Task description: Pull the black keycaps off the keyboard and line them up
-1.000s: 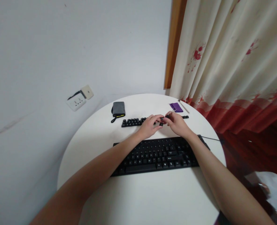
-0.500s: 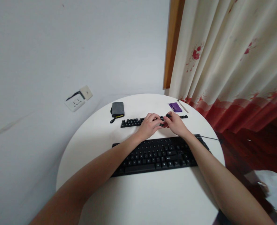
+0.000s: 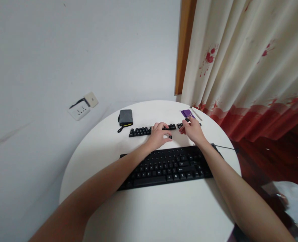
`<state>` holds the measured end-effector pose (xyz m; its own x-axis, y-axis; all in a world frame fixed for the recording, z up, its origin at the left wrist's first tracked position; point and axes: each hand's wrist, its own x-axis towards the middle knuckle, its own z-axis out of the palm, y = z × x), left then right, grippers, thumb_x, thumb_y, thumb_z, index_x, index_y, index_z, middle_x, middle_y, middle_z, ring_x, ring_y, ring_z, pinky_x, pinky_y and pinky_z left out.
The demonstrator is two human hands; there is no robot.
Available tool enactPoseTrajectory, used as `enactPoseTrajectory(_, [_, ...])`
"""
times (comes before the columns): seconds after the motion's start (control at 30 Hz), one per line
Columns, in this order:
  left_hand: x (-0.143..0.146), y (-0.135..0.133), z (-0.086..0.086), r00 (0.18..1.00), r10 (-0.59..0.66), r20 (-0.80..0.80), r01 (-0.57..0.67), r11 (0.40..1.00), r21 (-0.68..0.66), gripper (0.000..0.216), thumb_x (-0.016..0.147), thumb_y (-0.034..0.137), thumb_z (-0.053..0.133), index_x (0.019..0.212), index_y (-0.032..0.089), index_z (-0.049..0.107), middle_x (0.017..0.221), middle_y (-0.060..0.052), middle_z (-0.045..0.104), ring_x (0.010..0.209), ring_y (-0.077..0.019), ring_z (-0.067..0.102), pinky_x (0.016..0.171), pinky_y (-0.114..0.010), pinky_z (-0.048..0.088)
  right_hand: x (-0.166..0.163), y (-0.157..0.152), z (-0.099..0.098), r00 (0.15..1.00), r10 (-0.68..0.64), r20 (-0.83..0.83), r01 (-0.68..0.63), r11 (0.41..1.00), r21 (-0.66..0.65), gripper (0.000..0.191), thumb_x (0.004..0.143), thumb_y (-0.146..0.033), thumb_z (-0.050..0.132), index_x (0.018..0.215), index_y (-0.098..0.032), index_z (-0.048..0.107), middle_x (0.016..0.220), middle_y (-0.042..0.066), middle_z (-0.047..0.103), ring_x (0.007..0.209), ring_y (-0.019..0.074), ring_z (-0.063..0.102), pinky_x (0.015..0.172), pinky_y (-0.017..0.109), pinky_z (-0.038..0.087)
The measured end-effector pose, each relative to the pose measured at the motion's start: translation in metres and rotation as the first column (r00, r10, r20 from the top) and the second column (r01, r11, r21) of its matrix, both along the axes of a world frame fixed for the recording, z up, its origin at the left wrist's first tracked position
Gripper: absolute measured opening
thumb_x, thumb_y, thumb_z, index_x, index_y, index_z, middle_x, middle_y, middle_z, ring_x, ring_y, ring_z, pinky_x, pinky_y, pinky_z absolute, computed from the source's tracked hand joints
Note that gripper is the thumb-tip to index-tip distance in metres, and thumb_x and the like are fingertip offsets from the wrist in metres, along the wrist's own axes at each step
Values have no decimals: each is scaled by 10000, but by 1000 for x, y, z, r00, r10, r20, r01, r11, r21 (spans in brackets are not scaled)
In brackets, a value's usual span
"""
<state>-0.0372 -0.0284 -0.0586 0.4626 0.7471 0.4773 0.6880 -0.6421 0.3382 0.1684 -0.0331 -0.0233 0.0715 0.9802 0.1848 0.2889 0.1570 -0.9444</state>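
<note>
A black keyboard (image 3: 169, 166) lies across the round white table (image 3: 149, 208). Beyond it runs a row of loose black keycaps (image 3: 140, 131). My left hand (image 3: 158, 136) rests on that row with its fingers curled, and a single keycap (image 3: 170, 137) lies on the table just under its fingertips. My right hand (image 3: 194, 130) sits to the right, fingers pinched on a small dark tool (image 3: 187, 119) held over the row's right end. What the left fingers grip, if anything, is hidden.
A grey pouch (image 3: 126, 117) with a black strap lies at the back left of the table. A purple cloth (image 3: 186, 113) and a thin stick (image 3: 196, 113) lie at the back right. A wall socket (image 3: 78, 110) is on the left wall; a curtain (image 3: 239, 67) hangs right.
My hands have drawn apart: the right one has shifted right and up with the tool, and a single keycap now lies on the table by the left fingertips.
</note>
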Motion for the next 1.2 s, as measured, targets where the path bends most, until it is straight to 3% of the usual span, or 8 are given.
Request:
enactPoseTrajectory(0.17, [-2, 2, -5, 997, 69, -31, -71, 996, -58, 273, 685, 383, 885, 907, 280, 763, 1218, -46, 555, 1157, -305, 453, 1008, -518, 379, 1, 2, -3, 1000, 20, 23, -21, 1000, 21, 173, 927, -349, 516, 982, -186, 496, 607, 34, 686, 487, 169, 647, 506, 259, 502])
enactPoseTrajectory(0.3, [-3, -2, 2, 999, 32, -28, -33, 999, -41, 344, 690, 395, 883, 975, 276, 733, 1228, -43, 551, 1157, -279, 462, 1014, -471, 386, 0, 2, -3, 1000, 3, 5, -3, 1000, 30, 115, 925, -295, 499, 966, -188, 497, 583, 20, 671, 471, 164, 639, 481, 244, 488])
enactPoseTrajectory(0.4, [-3, -6, 5, 998, -26, -65, 25, 1000, -18, 216, 745, 375, 846, 915, 282, 751, 1246, -34, 550, 1186, -272, 452, 1027, -453, 374, 0, 1, -1, 1000, -15, -14, 15, 999, 32, 101, 923, -283, 501, 954, -188, 497, 573, 15, 667, 464, 162, 636, 471, 238, 480])
enactPoseTrajectory(0.53, [-4, -6, 7, 995, 16, -100, -15, 1000, 14, 55, 830, 293, 769, 883, 301, 781, 1242, -35, 558, 1187, -273, 441, 1005, -456, 376, -1, 0, 1, 1000, -10, -29, 11, 1000, 26, 80, 918, -273, 512, 916, -195, 493, 579, 20, 672, 458, 160, 633, 469, 238, 479])
enactPoseTrajectory(0.8, [-4, -7, 8, 979, 99, -179, -93, 995, 41, 302, 907, 131, 585, 1052, 323, 768, 1305, -58, 525, 1209, -289, 415, 962, -462, 384, -1, 0, 2, 999, 0, -46, 1, 999, 32, 64, 919, -258, 512, 899, -201, 489, 575, 17, 668, 455, 157, 629, 465, 238, 482])
enactPoseTrajectory(1.2, [-3, -6, 7, 988, 26, -150, -21, 999, 35, 149, 913, 260, 657, 927, 316, 794, 1252, -35, 594, 1194, -272, 439, 942, -451, 379, -1, -1, 3, 999, 6, -40, -5, 1000, 31, 75, 914, -265, 521, 887, -201, 494, 588, 28, 677, 467, 160, 635, 474, 238, 482])
